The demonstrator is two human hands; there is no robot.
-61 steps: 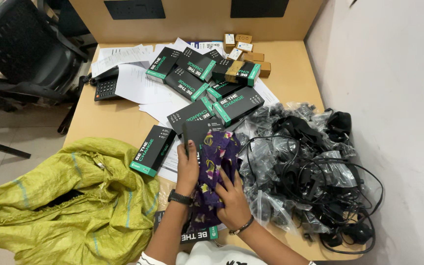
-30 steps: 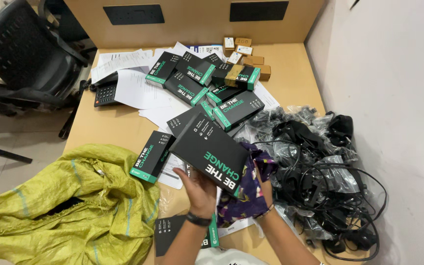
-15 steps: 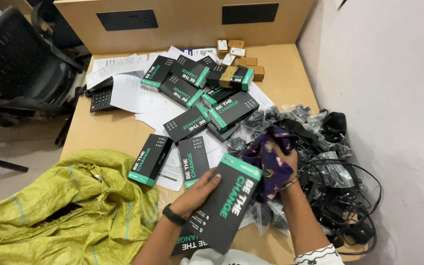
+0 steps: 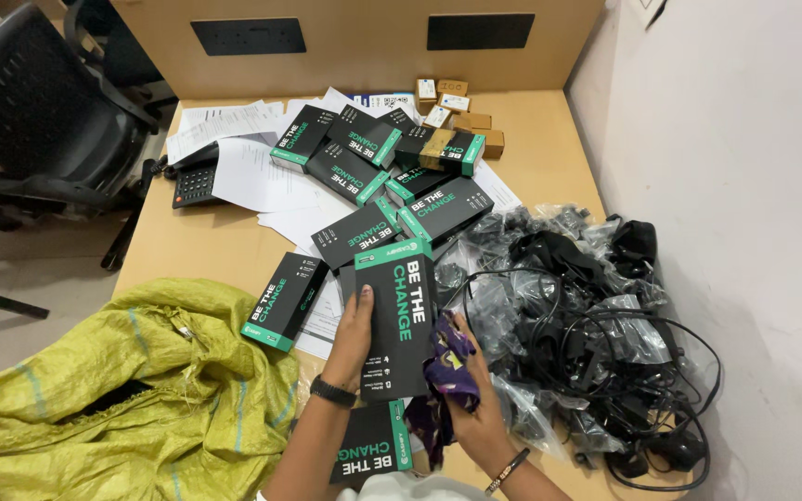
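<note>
Since the earlier frames the black box (image 4: 395,320) has been swung upright and is now stood lengthwise before the person; the purple cloth (image 4: 445,366) has been brought down to its right edge.

The wooden desk (image 4: 187,246) is set against a white wall. A yellow-green woven sack (image 4: 132,399) is slumped over the desk's near left corner. A heap of black cables and clear plastic bags (image 4: 587,325) is piled on the right side. A black office chair (image 4: 39,121) is seen at far left. White papers (image 4: 252,176) are spread at centre left, with a black desk phone (image 4: 194,184) on them.

About a dozen flat black boxes with green end bands (image 4: 373,158) are scattered mid-desk; one more (image 4: 285,301) is laid just beside the sack, another (image 4: 373,450) under the forearms. Small brown cardboard boxes (image 4: 461,107) with white labels are grouped at the far edge.

The left hand (image 4: 355,329) is closed on the held box's left side. The right hand (image 4: 475,408) is closed on the purple cloth, touching the box.
</note>
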